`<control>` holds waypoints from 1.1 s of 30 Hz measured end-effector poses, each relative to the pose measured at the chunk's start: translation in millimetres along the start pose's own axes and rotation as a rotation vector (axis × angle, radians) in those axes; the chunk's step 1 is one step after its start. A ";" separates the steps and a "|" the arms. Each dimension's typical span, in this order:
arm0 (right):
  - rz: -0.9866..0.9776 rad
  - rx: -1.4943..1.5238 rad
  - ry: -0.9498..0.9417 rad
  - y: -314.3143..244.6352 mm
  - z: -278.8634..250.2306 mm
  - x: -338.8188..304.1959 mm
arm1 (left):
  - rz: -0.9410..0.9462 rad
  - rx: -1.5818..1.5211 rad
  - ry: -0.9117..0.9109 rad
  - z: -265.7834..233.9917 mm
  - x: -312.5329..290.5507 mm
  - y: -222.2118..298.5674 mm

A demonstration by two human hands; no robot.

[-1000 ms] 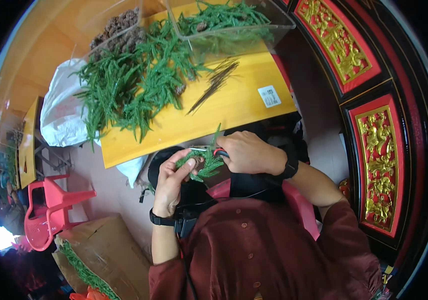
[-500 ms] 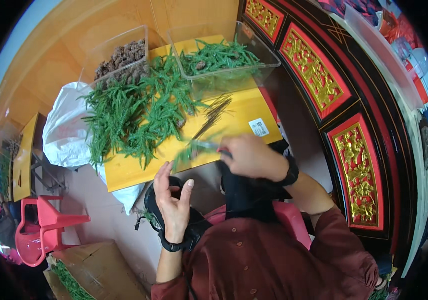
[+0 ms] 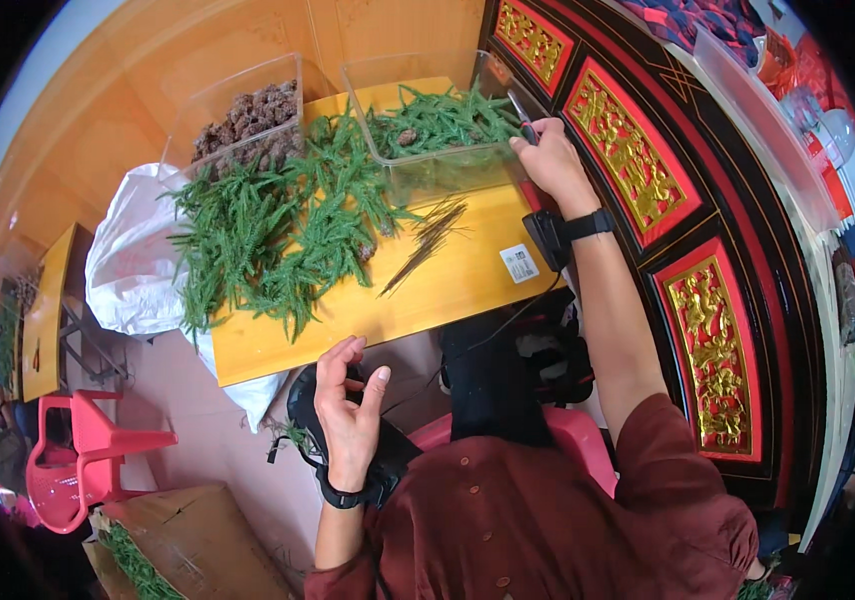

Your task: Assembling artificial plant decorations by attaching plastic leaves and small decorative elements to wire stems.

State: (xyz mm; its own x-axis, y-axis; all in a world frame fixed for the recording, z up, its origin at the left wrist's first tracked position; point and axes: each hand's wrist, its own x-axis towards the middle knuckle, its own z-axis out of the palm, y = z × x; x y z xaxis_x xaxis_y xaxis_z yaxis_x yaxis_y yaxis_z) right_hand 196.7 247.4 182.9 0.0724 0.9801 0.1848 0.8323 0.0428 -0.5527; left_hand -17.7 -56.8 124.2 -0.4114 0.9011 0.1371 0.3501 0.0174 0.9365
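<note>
My right hand [image 3: 552, 160] is closed around a slim silver tool [image 3: 520, 108] with a red and dark handle; its exact kind is hard to make out. It hovers at the right end of a clear plastic bin [image 3: 448, 172] of green artificial sprigs [image 3: 438, 118] with a pine cone among them. My left hand [image 3: 348, 400] is held palm up just off the table's front edge, fingers apart, with nothing in it. Between the hands, thin brown wire stems [image 3: 424, 246] lie on the yellow table [image 3: 478, 285], beside a heap of green sprigs [image 3: 258, 230].
Another clear bin with brown pine cones [image 3: 258, 120] stands at the back left. A white sack [image 3: 133, 255] hangs by the table's left side. A pink chair [image 3: 98, 450] and a cardboard box [image 3: 198, 535] are on the floor at left. Carved red-gold panels [image 3: 713, 350] border the right.
My right hand has moved away from my left, up and right to the bin's end, with the tool. The blurred green sprig between my hands is gone. My left hand has hardly moved.
</note>
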 end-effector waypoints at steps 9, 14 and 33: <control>-0.047 0.156 -0.066 68.2 16.6 -41.4 | -0.018 -0.022 0.004 20.7 17.8 -23.1; -0.086 -0.142 -0.244 115.3 47.3 -61.1 | -0.097 -0.024 -0.059 42.8 30.0 -33.6; -0.240 -0.113 0.115 177.3 70.8 -23.8 | 0.271 1.082 -0.113 207.8 139.7 -44.3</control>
State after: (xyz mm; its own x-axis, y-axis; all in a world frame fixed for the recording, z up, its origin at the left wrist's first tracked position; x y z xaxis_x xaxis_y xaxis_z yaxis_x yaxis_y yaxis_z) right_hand 303.7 245.4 23.0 -0.0780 0.9159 0.3936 0.8885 0.2430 -0.3894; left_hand 84.1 158.4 34.8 -0.1510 0.9655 0.2123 0.9863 0.1325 0.0986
